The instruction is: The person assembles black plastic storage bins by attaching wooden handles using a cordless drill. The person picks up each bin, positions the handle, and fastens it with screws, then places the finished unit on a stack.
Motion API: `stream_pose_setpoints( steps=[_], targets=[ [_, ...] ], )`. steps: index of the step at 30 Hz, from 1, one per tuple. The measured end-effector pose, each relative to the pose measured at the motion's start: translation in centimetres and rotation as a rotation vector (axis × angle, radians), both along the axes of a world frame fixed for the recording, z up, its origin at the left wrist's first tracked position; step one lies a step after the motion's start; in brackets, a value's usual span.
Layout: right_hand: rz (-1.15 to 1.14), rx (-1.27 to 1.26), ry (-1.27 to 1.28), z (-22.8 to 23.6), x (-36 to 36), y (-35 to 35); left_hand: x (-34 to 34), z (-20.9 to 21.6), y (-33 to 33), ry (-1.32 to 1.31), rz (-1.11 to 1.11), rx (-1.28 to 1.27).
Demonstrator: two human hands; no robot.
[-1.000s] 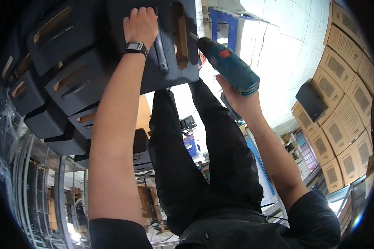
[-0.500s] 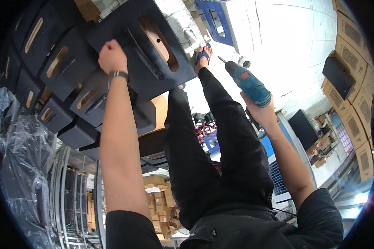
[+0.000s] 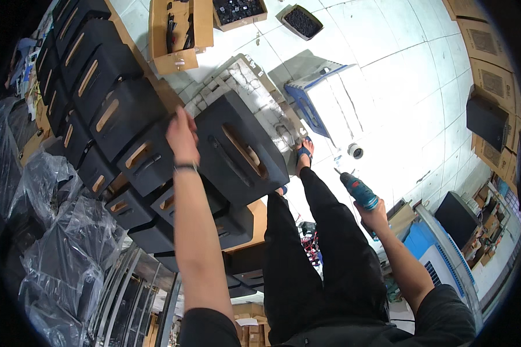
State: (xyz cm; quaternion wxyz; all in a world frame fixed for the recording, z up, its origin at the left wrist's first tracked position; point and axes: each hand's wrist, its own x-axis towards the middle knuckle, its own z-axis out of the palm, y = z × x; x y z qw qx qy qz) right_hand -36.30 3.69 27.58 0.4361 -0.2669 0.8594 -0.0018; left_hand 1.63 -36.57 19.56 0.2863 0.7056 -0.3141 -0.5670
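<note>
A teal-and-black cordless drill (image 3: 359, 192) is gripped in my right hand (image 3: 374, 217), its bit pointing up and left, away from me. Nothing touches the bit. My left hand (image 3: 183, 137) is raised over the black cabinets, beside the left edge of the nearest large cabinet (image 3: 214, 130). That cabinet has a strap handle (image 3: 228, 161) and a long slot showing bare wood inside. The left hand's fingers are slightly blurred, loosely bent and a little apart, with nothing seen in them. Whether it touches a cabinet I cannot tell.
Rows of similar black cabinets (image 3: 130, 107) fill the left side. Clear plastic wrap (image 3: 63, 254) hangs over metal racks at lower left. Open cartons (image 3: 202, 40) of black parts stand at the far side. A blue-and-white panelled box (image 3: 324, 104) and a white roll (image 3: 355, 151) are on the tiled floor.
The view has shifted, bringing the far cartons and more cabinets into sight. My left hand has gone from a fist to looser fingers. The drill stays in my right hand.
</note>
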Motion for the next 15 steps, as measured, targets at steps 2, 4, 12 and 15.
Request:
stream_pose_setpoints(
  steps=[2,4,12,15],
  targets=[
    [-0.036,0.026,0.021,-0.8,-1.2,2.0,-1.2,-0.1,-5.7,-0.070,0.245,0.080],
    [-0.041,0.038,0.010,0.2,-1.6,1.1,2.5,-1.6,-4.2,-0.185,0.202,-0.028],
    [0.092,0.072,0.046,6.0,-8.2,3.3,8.4,4.3,32.2,-0.229,-0.125,0.267],
    [0.144,0.136,0.317,14.4,-9.6,2.9,10.9,9.1,44.7,-0.202,-0.059,0.607]
  ],
)
